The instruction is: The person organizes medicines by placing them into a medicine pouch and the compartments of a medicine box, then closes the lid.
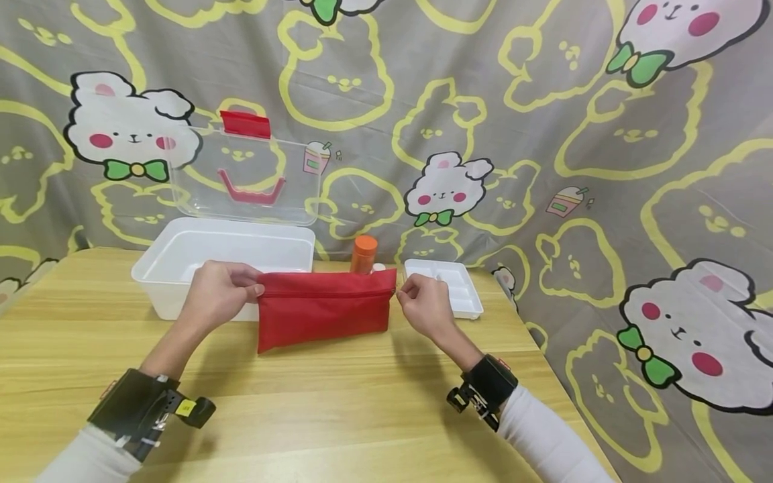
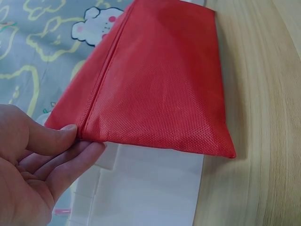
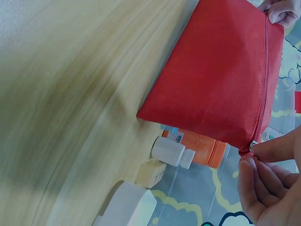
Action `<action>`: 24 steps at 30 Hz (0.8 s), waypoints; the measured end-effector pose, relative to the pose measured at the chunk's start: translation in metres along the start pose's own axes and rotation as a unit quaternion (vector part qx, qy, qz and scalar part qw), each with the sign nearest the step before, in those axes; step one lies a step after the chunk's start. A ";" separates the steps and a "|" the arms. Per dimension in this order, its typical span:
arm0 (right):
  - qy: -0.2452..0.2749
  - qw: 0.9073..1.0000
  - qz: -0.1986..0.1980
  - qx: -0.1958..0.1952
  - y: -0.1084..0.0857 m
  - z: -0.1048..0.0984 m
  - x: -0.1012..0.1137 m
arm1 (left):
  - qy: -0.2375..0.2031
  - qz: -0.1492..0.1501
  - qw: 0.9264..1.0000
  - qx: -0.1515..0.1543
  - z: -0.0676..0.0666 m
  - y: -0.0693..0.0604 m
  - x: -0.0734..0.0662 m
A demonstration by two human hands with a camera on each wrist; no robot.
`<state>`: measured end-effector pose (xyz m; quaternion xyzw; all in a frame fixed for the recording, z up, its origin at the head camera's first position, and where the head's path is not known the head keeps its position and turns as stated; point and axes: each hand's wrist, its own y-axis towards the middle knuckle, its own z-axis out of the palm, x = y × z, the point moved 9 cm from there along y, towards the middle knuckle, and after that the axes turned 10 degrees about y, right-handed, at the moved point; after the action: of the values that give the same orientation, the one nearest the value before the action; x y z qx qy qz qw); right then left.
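A red zippered pouch (image 1: 326, 310) is held up above the table, its zipper running along the top. The left hand (image 1: 222, 294) pinches its upper left corner between thumb and fingers, which the left wrist view shows closely at the pouch (image 2: 160, 80). At the other end of the zipper, the right hand (image 1: 425, 303) pinches the small zipper pull; in the right wrist view thumb and fingertips meet at the pull beside the pouch (image 3: 216, 70). The zipper looks closed along its length.
Behind the left hand stands a white bin (image 1: 229, 241) with its clear lid (image 1: 199, 191) raised. Behind the pouch are an orange bottle (image 1: 364, 255), a white bottle (image 3: 168, 151) and a small pale box (image 3: 150, 173). A white divided tray (image 1: 461, 288) lies at the right.
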<state>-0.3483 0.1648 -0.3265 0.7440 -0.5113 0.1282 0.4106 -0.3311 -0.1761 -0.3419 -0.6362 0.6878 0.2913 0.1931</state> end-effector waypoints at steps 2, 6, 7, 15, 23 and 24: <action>-0.003 1.000 -0.006 -0.001 0.000 0.000 0.001 | 0.003 0.001 1.000 -0.002 -0.001 0.000 0.000; -0.016 1.000 -0.012 -0.004 0.000 0.000 0.000 | 0.009 0.006 1.000 -0.006 -0.003 0.000 -0.002; -0.019 1.000 -0.013 -0.005 -0.001 0.000 -0.001 | 0.010 0.007 1.000 -0.006 -0.004 0.000 -0.002; -0.023 0.999 -0.018 -0.011 -0.004 0.000 -0.005 | 0.009 0.005 1.000 -0.009 -0.005 -0.001 -0.002; 0.006 1.000 0.010 -0.018 -0.010 0.000 -0.009 | 0.008 0.022 0.999 -0.033 -0.003 -0.003 -0.007; 0.013 1.000 0.017 -0.012 -0.011 0.001 -0.010 | 0.010 0.023 0.999 -0.035 -0.003 -0.003 -0.008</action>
<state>-0.3439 0.1719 -0.3383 0.7284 -0.5198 0.1387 0.4243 -0.3267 -0.1721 -0.3352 -0.6295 0.6933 0.3137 0.1570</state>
